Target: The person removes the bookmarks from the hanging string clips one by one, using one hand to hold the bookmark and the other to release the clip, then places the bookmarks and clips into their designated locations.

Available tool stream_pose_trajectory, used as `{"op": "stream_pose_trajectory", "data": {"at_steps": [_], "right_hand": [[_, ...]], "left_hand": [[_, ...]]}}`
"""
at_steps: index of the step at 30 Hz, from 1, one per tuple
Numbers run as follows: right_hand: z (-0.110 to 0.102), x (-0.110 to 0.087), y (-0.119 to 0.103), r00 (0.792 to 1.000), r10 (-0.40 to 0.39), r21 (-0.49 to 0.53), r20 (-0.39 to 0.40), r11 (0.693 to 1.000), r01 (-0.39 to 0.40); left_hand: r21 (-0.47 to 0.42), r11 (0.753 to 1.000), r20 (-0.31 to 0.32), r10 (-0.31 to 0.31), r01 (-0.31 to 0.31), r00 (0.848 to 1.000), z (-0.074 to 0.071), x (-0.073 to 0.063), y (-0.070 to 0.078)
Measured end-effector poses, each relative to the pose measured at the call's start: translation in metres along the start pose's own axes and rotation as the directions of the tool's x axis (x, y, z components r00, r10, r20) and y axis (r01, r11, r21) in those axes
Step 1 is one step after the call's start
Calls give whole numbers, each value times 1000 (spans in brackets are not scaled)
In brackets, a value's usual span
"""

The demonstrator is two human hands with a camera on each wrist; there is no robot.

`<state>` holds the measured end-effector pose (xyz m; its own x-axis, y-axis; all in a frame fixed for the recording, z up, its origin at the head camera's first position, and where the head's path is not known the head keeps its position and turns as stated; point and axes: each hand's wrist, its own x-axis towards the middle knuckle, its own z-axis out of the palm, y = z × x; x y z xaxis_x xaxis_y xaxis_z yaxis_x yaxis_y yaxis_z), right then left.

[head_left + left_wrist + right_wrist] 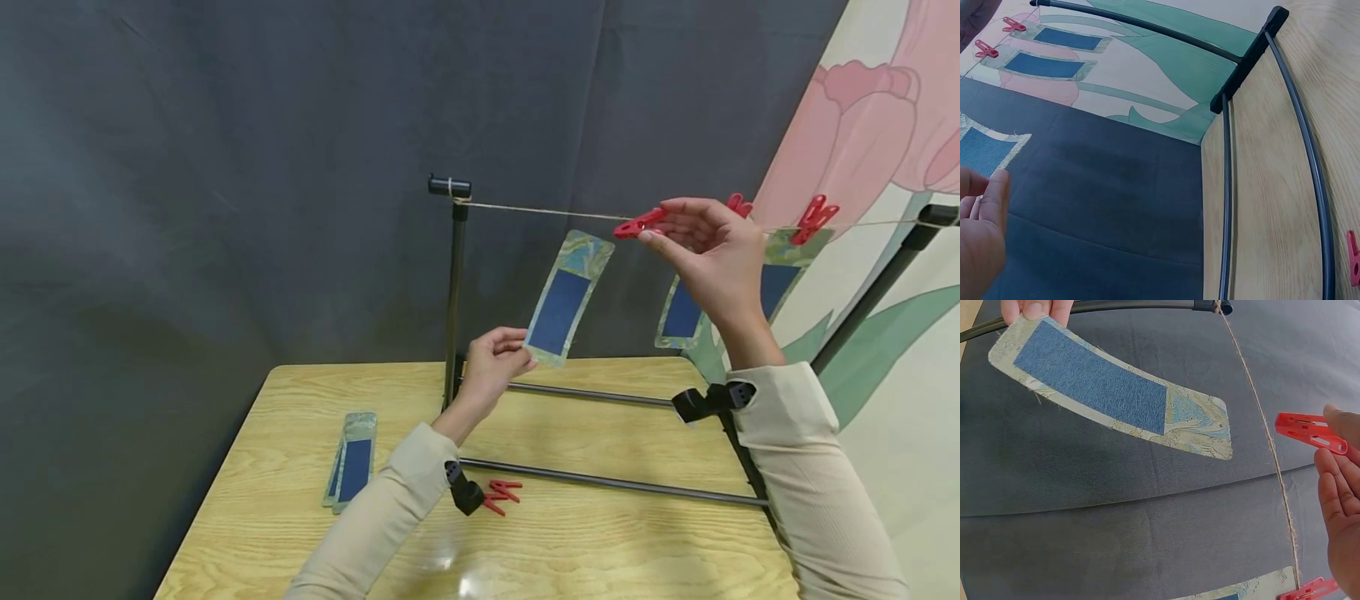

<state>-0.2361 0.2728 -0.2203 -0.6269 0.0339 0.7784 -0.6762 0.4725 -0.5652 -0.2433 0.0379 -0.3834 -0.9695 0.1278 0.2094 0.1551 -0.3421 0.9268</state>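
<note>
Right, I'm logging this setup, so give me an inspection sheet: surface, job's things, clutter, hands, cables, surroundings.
Surface: wood-grain table, with bright reflections near the front.
Job's things: held strip, unclipped; two hanging strips clipped to a string on a black frame; overlapping strips and loose red clothespins on the table.
Clutter: nothing seen.
Hands: left hand pinches the held strip's lower end; right hand holds a red clothespin beside the string.
Cables: nothing seen.
Surroundings: dark curtain behind; painted wall at right.
</note>
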Motion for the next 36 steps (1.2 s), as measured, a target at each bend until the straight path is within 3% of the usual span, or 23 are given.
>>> {"op": "stream_pose_trajectory", "data": {"at_steps": [9, 27, 36], "right_hand": [[-1, -8, 1, 999, 43, -18, 14, 999, -42], [0, -24, 8, 999, 34, 13, 8, 999, -35], [2, -34, 8, 998, 65, -87, 2, 994, -65]], "left_hand": [[-11, 1000, 10, 10, -10, 1000, -7, -2, 2], [12, 1000, -22, -3, 3, 1000, -18, -9, 4], [15, 1000, -31, -27, 28, 999, -24, -14, 5]]}}
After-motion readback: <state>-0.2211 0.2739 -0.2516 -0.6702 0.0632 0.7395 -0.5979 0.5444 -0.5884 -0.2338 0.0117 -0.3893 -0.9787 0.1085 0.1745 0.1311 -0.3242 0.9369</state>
